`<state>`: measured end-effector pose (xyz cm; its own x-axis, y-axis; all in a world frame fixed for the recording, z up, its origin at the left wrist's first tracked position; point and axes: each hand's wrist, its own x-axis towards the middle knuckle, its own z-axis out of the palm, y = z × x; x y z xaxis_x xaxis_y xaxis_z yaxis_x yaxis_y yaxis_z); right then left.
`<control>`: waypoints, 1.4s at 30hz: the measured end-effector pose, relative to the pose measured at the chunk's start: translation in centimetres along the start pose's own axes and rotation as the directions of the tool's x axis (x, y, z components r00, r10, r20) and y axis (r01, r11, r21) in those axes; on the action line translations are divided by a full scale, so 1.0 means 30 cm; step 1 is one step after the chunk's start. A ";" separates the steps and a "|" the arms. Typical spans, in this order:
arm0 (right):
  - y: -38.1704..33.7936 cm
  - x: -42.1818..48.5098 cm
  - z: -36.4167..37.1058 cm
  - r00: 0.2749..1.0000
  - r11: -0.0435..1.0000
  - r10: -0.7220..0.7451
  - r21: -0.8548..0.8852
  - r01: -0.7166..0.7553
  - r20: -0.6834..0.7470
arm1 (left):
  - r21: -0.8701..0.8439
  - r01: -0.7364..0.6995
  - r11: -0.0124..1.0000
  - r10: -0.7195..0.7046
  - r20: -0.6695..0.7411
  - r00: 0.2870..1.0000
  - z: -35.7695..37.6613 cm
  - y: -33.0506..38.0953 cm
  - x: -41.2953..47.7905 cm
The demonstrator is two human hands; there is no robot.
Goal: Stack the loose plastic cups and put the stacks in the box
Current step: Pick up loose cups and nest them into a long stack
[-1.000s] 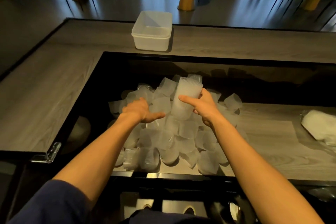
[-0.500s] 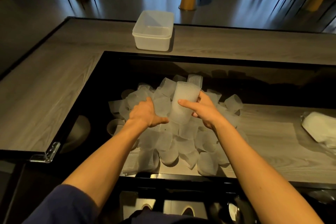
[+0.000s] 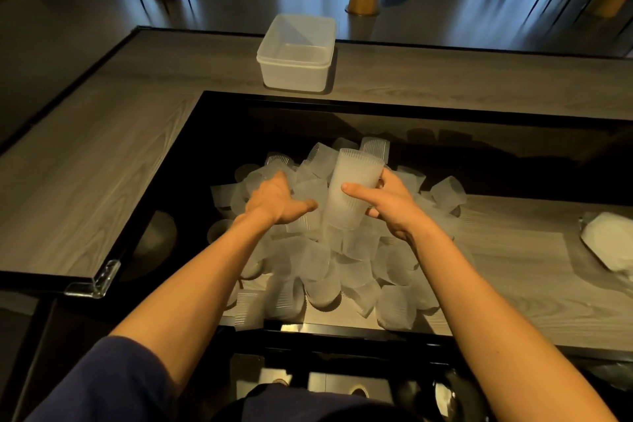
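Leftmost, wood worktop (image 3: 85,164) runs along left and far sides of black recess. Left hand (image 3: 279,200) palm-down on pile of loose cups (image 3: 325,267), thumb stretched rightward; fingers hidden among cups, cannot tell whether they grip any. Box (image 3: 294,72) upright, lidless, at worktop's far edge, well apart from pile. Pile heaped on lower shelf (image 3: 513,267) inside recess. 1 stack (image 3: 349,188) of ribbed cups raised just above pile, tilted. Right hand (image 3: 390,207) grips stack, thumb across near side, fingers curled behind. White bag (image 3: 606,243) at shelf's right edge.
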<state>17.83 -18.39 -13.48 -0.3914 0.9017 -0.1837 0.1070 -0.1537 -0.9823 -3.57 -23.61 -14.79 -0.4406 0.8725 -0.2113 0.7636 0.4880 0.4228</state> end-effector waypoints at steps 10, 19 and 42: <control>-0.025 0.015 -0.020 0.995 0.968 -0.032 -0.243 0.054 0.096 | -0.601 0.061 0.797 -0.086 -0.013 0.996 -0.224 0.033 0.080; -0.044 0.011 0.042 0.987 0.890 -0.081 -0.436 0.133 0.135 | -0.744 -0.032 0.667 0.038 -0.009 0.999 -0.194 0.087 0.068; -0.034 0.000 0.052 0.989 0.849 -0.123 -0.507 0.147 0.081 | -0.712 -0.108 0.694 0.130 -0.023 0.991 -0.120 0.112 -0.015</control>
<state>16.29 -18.85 -12.53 -0.4741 0.8782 -0.0637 0.4968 0.2071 -0.8428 -2.50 -22.44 -10.10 -0.3484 0.9277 -0.1340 0.2414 0.2269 0.9435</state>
